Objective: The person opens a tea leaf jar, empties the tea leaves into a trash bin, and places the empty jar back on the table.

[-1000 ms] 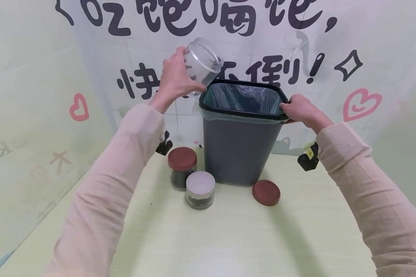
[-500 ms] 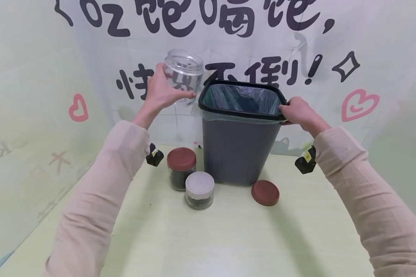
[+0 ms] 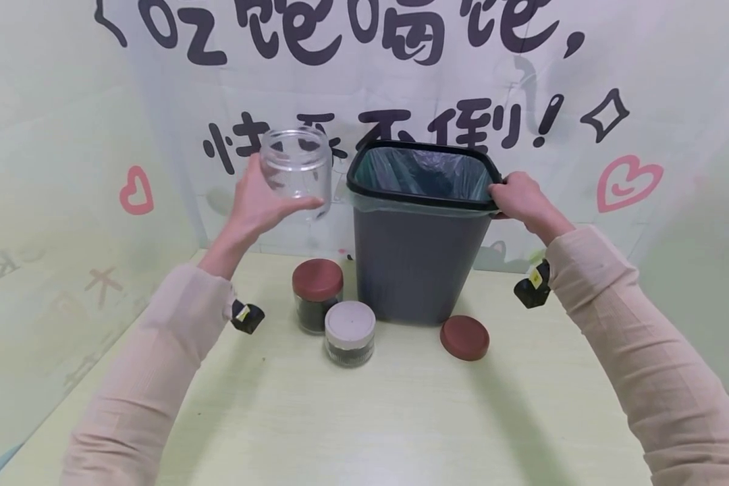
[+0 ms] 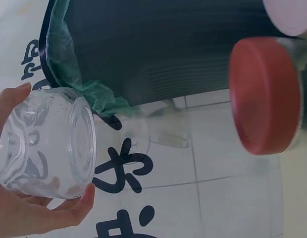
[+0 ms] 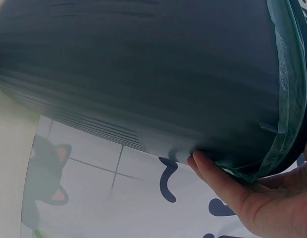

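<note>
In the head view my left hand [image 3: 261,199] grips a clear, lidless jar [image 3: 300,179], upright in the air to the left of the trash can. The left wrist view shows the thumb and fingers wrapped round the see-through jar [image 4: 52,144], with no contents visible in it. My right hand [image 3: 524,199] holds the black rim of the dark grey trash can [image 3: 419,263] at its right corner. A thin greenish bag [image 3: 401,169] lines the can and folds over the rim. Seen from the right wrist, the fingers [image 5: 218,183] press under that rim against the outer wall.
On the table [image 3: 364,418], a jar with a red lid [image 3: 318,283] and dark contents stands left of the can. A shorter jar with a pale lid [image 3: 350,327] is in front of it. A loose red lid [image 3: 465,337] lies by the can's right foot. Behind hangs a printed cloth [image 3: 176,88].
My left hand has carried the clear jar from a tilt over the can's left rim, leftward and down, turning it upright. The right hand keeps its hold on the rim.
</note>
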`<act>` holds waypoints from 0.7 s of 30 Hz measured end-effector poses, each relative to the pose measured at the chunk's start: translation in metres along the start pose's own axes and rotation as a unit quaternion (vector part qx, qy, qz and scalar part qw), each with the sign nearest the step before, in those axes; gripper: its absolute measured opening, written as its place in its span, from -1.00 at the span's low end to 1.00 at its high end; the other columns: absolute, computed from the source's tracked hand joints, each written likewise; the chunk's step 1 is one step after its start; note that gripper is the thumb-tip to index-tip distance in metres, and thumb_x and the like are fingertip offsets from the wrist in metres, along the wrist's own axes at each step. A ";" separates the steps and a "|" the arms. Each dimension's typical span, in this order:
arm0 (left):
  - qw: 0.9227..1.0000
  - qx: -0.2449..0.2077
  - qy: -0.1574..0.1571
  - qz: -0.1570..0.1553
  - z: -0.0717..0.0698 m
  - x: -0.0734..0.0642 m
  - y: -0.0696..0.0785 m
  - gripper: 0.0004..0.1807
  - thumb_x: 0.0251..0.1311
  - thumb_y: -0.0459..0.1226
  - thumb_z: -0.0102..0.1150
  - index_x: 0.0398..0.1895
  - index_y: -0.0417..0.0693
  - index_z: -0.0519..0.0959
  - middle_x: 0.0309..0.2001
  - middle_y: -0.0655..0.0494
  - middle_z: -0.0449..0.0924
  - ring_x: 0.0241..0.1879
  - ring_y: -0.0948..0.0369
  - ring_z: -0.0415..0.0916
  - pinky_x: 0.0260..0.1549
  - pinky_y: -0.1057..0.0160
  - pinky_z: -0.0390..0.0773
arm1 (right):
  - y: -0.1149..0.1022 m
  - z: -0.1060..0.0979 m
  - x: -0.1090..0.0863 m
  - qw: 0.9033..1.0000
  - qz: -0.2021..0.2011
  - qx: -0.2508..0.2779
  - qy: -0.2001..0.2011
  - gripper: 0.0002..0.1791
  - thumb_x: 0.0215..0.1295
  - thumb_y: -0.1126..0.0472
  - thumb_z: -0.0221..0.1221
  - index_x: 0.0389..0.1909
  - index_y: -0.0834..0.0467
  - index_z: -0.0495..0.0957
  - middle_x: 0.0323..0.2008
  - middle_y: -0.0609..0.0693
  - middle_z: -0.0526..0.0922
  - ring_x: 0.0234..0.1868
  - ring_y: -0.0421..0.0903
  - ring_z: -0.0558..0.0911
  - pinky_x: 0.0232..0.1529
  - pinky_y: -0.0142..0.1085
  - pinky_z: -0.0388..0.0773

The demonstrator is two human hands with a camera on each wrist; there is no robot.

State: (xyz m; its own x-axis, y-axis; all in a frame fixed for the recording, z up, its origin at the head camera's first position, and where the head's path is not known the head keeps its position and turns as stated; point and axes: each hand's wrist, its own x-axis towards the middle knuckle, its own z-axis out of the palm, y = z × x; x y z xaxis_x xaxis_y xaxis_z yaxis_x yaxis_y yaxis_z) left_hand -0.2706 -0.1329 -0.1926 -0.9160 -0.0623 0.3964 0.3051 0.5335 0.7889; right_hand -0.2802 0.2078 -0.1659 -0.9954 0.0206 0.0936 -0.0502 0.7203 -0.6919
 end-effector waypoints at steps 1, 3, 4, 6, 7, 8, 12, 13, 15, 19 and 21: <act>1.000 -0.004 -0.003 0.000 0.001 -0.003 -0.002 0.05 -0.35 -0.10 0.46 0.25 -0.09 0.04 0.16 -0.03 0.25 0.08 0.08 0.24 -0.01 0.08 0.35 | 0.000 0.000 0.000 1.000 0.000 0.001 0.002 -0.80 0.22 0.28 -0.26 -0.32 0.35 0.25 -0.27 0.21 0.32 -0.64 -0.33 0.47 -0.53 -0.51 0.49; 1.000 -0.014 -0.010 0.005 0.002 -0.010 -0.008 0.05 -0.36 -0.12 0.47 0.26 -0.08 0.05 0.15 -0.04 0.27 0.06 0.07 0.25 -0.02 0.07 0.35 | 0.001 0.000 -0.001 1.000 -0.002 0.003 0.005 -0.81 0.21 0.28 -0.26 -0.36 0.33 0.25 -0.27 0.21 0.32 -0.65 -0.33 0.47 -0.54 -0.51 0.49; 1.000 -0.018 -0.013 0.011 0.004 -0.013 -0.010 0.06 -0.37 -0.14 0.48 0.26 -0.08 0.06 0.14 -0.04 0.27 0.05 0.07 0.25 -0.02 0.06 0.35 | 0.001 0.000 -0.001 1.000 -0.003 0.003 0.007 -0.82 0.20 0.28 -0.26 -0.37 0.32 0.25 -0.28 0.21 0.32 -0.65 -0.33 0.47 -0.54 -0.51 0.49; 0.999 -0.026 -0.021 0.018 0.007 -0.020 -0.015 0.05 -0.38 -0.16 0.49 0.25 -0.09 0.07 0.12 -0.06 0.29 0.03 0.06 0.26 -0.02 0.05 0.35 | 0.001 0.000 -0.001 1.000 -0.004 0.002 0.007 -0.82 0.20 0.28 -0.27 -0.39 0.31 0.26 -0.28 0.21 0.33 -0.65 -0.33 0.47 -0.53 -0.51 0.49; 0.999 -0.032 -0.025 0.022 0.009 -0.023 -0.018 0.05 -0.39 -0.18 0.49 0.24 -0.09 0.08 0.11 -0.06 0.29 0.03 0.06 0.27 -0.02 0.05 0.35 | 0.001 0.000 -0.001 1.000 -0.006 0.002 0.007 -0.82 0.20 0.28 -0.27 -0.40 0.30 0.26 -0.28 0.21 0.33 -0.64 -0.33 0.47 -0.53 -0.51 0.49; 0.999 -0.035 -0.029 0.025 0.010 -0.026 -0.020 0.05 -0.40 -0.19 0.49 0.24 -0.09 0.09 0.11 -0.06 0.29 0.03 0.06 0.27 -0.01 0.05 0.35 | 0.001 0.000 -0.001 1.000 -0.006 0.002 0.007 -0.82 0.20 0.28 -0.27 -0.41 0.30 0.26 -0.29 0.21 0.33 -0.65 -0.33 0.48 -0.53 -0.51 0.50; 0.997 -0.047 -0.055 0.032 0.018 -0.039 -0.029 0.04 -0.39 -0.20 0.49 0.24 -0.10 0.08 0.13 -0.08 0.27 0.06 0.03 0.27 0.04 0.02 0.31 | 0.001 0.000 -0.002 1.000 -0.009 0.003 0.008 -0.80 0.20 0.28 -0.27 -0.41 0.31 0.28 -0.30 0.20 0.34 -0.64 -0.32 0.47 -0.52 -0.51 0.49; 0.996 -0.052 -0.065 0.033 0.021 -0.042 -0.030 0.04 -0.38 -0.21 0.49 0.24 -0.10 0.08 0.14 -0.08 0.26 0.08 0.03 0.26 0.05 0.01 0.31 | 0.001 0.000 -0.002 1.000 -0.010 0.004 0.008 -0.80 0.20 0.29 -0.27 -0.41 0.32 0.28 -0.30 0.20 0.34 -0.64 -0.32 0.47 -0.52 -0.50 0.50; 0.994 -0.057 -0.082 0.032 0.025 -0.048 -0.032 0.04 -0.38 -0.21 0.49 0.25 -0.10 0.07 0.14 -0.09 0.26 0.09 0.01 0.25 0.05 -0.01 0.30 | 0.001 0.001 -0.001 1.000 -0.011 0.005 0.009 -0.79 0.20 0.29 -0.28 -0.41 0.32 0.30 -0.31 0.19 0.34 -0.63 -0.32 0.47 -0.51 -0.50 0.50; 0.990 -0.077 -0.117 0.014 0.037 -0.060 -0.032 0.04 -0.39 -0.23 0.49 0.25 -0.10 0.07 0.11 -0.11 0.29 0.05 0.01 0.30 -0.06 0.01 0.41 | 0.001 0.001 -0.002 1.000 -0.013 0.010 0.007 -0.78 0.20 0.29 -0.28 -0.40 0.33 0.31 -0.32 0.18 0.33 -0.61 -0.32 0.46 -0.49 -0.47 0.52; 0.987 -0.091 -0.129 0.012 0.044 -0.065 -0.032 0.04 -0.40 -0.25 0.50 0.24 -0.10 0.09 0.10 -0.10 0.33 0.02 0.02 0.35 -0.10 0.07 0.44 | 0.002 0.001 -0.002 1.000 -0.015 0.013 0.007 -0.78 0.20 0.29 -0.28 -0.40 0.34 0.31 -0.33 0.18 0.33 -0.61 -0.31 0.46 -0.49 -0.46 0.53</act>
State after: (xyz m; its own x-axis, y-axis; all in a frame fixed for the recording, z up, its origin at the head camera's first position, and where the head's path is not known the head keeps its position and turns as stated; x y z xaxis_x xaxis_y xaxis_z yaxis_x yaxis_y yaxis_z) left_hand -0.2318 -0.1088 -0.2639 -0.9370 0.1774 0.3008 0.3468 0.3710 0.8614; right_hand -0.2788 0.2081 -0.1680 -0.9922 0.0101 0.1243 -0.0814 0.7030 -0.7065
